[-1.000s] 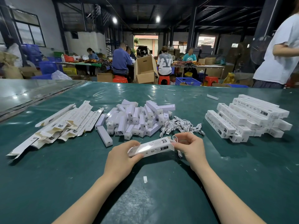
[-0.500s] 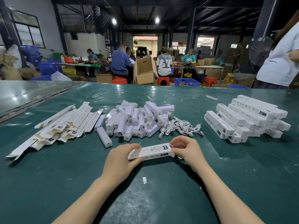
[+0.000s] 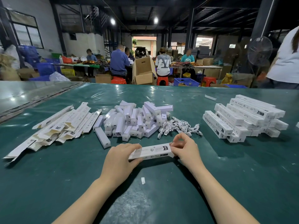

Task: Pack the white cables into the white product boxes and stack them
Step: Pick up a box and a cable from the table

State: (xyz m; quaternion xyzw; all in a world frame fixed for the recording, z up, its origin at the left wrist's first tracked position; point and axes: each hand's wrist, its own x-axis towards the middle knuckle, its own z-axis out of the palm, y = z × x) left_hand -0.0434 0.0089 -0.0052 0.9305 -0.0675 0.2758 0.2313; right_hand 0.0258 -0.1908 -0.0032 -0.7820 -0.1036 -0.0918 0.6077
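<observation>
A long white product box (image 3: 152, 151) lies across the green table (image 3: 242, 167) in front of me. My left hand (image 3: 119, 157) grips its left end. My right hand (image 3: 184, 146) pinches the flap at its right end with curled fingers. No cable shows outside this box. Behind the box lies a loose heap of white cables (image 3: 179, 126). At the right sits a stack of packed boxes (image 3: 242, 118). Flat unfolded box blanks (image 3: 61, 125) lie fanned out at the left. A pile of small white inner boxes (image 3: 134, 120) fills the middle.
A small white scrap (image 3: 143, 180) lies on the table between my forearms. A person in a white shirt (image 3: 286, 62) stands at the far right edge. Other workers, cardboard cartons and blue crates sit beyond the table's far edge.
The cable end that hung out of the box's right end is gone from sight. The box has come down flatter onto the table, and my right hand now pinches its end flap.
</observation>
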